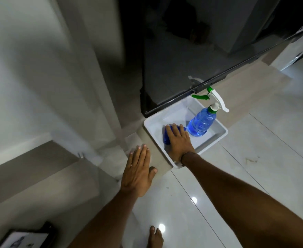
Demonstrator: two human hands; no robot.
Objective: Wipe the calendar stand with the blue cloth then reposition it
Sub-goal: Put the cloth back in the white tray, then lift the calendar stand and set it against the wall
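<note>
The blue cloth lies in a white plastic tray on the floor. My right hand rests on top of the cloth, fingers curled over it. My left hand hovers flat with fingers straight, to the left of the tray, holding nothing. At the bottom left corner, a black-framed object with a white face may be the calendar stand; it is blurred and cut off by the frame edge.
A blue spray bottle with a white and green trigger stands in the tray beside the cloth. A dark cabinet rises just behind the tray. White wall panels are to the left. My bare foot is on the glossy tiled floor.
</note>
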